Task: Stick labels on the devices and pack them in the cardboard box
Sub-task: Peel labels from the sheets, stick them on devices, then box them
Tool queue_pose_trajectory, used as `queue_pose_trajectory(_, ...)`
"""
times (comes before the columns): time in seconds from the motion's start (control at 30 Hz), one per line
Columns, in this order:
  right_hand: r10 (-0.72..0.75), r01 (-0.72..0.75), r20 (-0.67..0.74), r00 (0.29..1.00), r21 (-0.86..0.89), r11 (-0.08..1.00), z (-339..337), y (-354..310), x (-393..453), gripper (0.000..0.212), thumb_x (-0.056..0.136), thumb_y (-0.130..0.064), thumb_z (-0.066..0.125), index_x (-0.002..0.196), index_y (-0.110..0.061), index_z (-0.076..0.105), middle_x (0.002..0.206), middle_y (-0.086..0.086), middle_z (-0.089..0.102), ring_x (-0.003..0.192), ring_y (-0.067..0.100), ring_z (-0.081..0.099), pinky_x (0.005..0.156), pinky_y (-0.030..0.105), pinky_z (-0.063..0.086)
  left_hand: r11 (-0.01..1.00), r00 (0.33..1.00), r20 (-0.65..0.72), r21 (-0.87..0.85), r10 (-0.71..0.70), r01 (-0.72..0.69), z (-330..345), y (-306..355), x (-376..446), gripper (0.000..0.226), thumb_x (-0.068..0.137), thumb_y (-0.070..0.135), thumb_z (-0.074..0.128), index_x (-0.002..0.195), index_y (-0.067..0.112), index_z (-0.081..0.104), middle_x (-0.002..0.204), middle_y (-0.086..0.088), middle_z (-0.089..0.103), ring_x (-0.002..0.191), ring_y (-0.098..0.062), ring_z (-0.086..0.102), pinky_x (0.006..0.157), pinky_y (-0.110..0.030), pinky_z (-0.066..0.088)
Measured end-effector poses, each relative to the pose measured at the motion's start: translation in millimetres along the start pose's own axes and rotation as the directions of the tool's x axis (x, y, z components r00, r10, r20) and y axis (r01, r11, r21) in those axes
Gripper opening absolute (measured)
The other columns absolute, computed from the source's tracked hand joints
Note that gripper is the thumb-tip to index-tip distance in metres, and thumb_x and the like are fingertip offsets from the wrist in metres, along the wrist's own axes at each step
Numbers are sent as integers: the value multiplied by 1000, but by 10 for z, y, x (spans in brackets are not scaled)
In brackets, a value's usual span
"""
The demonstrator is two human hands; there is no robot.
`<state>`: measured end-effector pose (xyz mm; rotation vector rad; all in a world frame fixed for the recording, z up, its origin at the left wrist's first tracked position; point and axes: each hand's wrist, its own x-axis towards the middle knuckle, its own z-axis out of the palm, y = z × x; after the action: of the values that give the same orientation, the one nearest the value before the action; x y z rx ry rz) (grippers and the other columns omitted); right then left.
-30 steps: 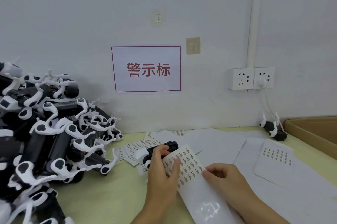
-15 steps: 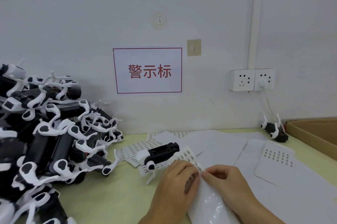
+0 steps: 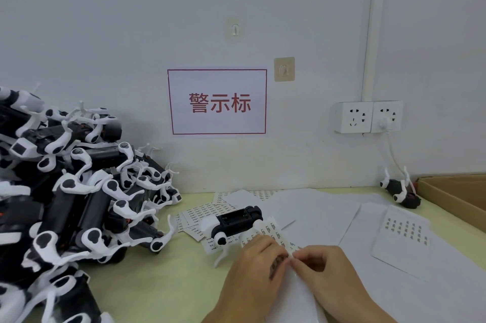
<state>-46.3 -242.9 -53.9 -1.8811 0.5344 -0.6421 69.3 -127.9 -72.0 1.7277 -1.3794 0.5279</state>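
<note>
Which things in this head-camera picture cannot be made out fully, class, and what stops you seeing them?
- Cardboard box: cut off by the right edge; inside hidden by its wall.
- Print on the label sheet: too small; its lower part is hidden under the left hand and right hand.
- Whether a label is peeled: fingertips cover it.
- Pile of devices: cut off by the left edge.

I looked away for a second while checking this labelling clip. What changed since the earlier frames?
The left hand let go of the device, which now lies on the table, and joined the right hand on the label sheet; both pinch at it. The pile of devices, the lone device and the cardboard box stayed put.
</note>
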Motion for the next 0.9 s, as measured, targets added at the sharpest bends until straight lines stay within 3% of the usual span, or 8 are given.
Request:
queue_pose_trajectory(0.1, -23, 23, 6, 1000, -43, 999, 16, 4, -10, 20, 85, -9, 75, 68, -20, 79, 71, -7, 76, 70, 6, 71, 67, 14, 52, 998, 999, 16, 43, 40, -41, 6, 4, 2, 15, 94, 22, 62, 89, 14, 73, 90, 3, 64, 87, -11, 57, 79, -23, 45)
queue_pose_trajectory(0.2, -49, 49, -4, 999, -69, 996, 35, 9, -22, 24, 84, -8, 75, 64, -22, 78, 68, -9, 75, 63, 0, 67, 60, 8, 45, 994, 997, 34, 89, 63, -66, -1, 1, 3, 13, 92, 18, 63, 86, 13, 73, 85, 1, 64, 82, -16, 59, 74, -27, 47)
queue_pose_trajectory(0.43, -42, 40, -16, 999, -94, 995, 57, 28, -4, 16, 83, -9, 77, 71, -19, 79, 68, -10, 75, 63, -2, 67, 60, 7, 44, 989, 995, 58, 114, 86, -92, -17, 34, 11, 16, 88, 20, 60, 79, 14, 71, 80, 1, 62, 75, -18, 60, 67, -29, 50)
queue_pose_trajectory(0.7, -31, 29, -25, 999, -75, 997, 68, 43, 11, 10, 82, -13, 79, 74, -18, 80, 70, -8, 75, 65, 1, 69, 63, 9, 46, 993, 997, 59, 108, 45, -51, -7, 33, 15, 5, 82, 13, 70, 78, 14, 70, 81, 3, 64, 78, -12, 59, 70, -22, 47)
queue_pose_trajectory(0.9, -39, 40, 16, 999, -73, 996, 42, 39, 4, 11, 85, -16, 76, 76, -20, 81, 73, -9, 76, 72, 3, 71, 70, 15, 50, 999, 998, 45, 3, -37, 37, 1, 20, -4, 15, 92, 23, 60, 90, 12, 71, 92, 4, 64, 91, -9, 55, 82, -21, 44)
